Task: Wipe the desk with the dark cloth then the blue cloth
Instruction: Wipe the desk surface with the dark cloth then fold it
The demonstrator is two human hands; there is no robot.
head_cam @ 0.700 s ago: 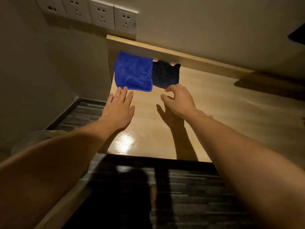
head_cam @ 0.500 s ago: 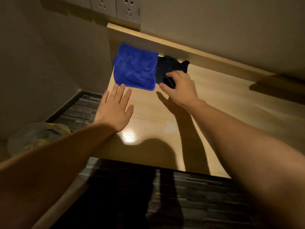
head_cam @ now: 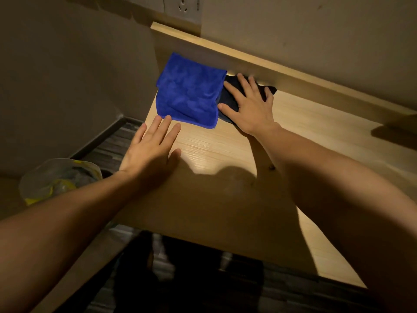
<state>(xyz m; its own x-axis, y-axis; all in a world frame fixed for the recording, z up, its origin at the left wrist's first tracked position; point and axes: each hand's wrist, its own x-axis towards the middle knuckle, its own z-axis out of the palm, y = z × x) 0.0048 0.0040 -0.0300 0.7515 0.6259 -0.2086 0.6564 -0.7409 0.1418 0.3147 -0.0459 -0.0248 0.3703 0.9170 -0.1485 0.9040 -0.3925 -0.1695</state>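
Observation:
A bright blue cloth [head_cam: 189,91] lies folded at the far left corner of the light wooden desk [head_cam: 304,132]. Right beside it, against the back ledge, lies the dark cloth [head_cam: 226,99], mostly hidden under my right hand [head_cam: 250,107]. That hand presses flat on the dark cloth with its fingers spread. My left hand [head_cam: 151,152] rests flat on the desk near the left edge, fingers apart, its fingertips just short of the blue cloth's near edge.
A raised wooden ledge [head_cam: 270,68] runs along the back of the desk under the wall. Wall sockets [head_cam: 182,6] sit above the corner. A plastic bag with yellow in it [head_cam: 58,179] stands on the floor to the left. Dark striped flooring lies below.
My right hand has moved forward from the near edge of the dark cloth onto it and flattened out. My left hand has stayed near the blue cloth. The view has shifted closer.

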